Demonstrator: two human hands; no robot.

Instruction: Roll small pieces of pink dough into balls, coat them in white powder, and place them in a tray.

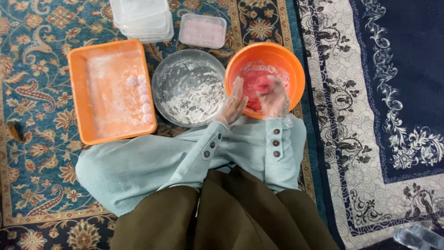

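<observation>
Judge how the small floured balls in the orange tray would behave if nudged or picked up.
The small balls look round, so they would probably roll on the orange tray. Their white dusting suggests a dry, non-sticky surface. They look like soft dough, so likely to dent under a firm pinch.

A stack of clear, rectangular plastic containers with lids (142, 18) stands on the patterned carpet at the top edge of the view, just beyond the orange tray. Just to its right lies a single shallow lidded plastic box (202, 30), translucent, with rounded corners and pale pink contents showing through its lid. No labels, signs or screens are in view.
</observation>
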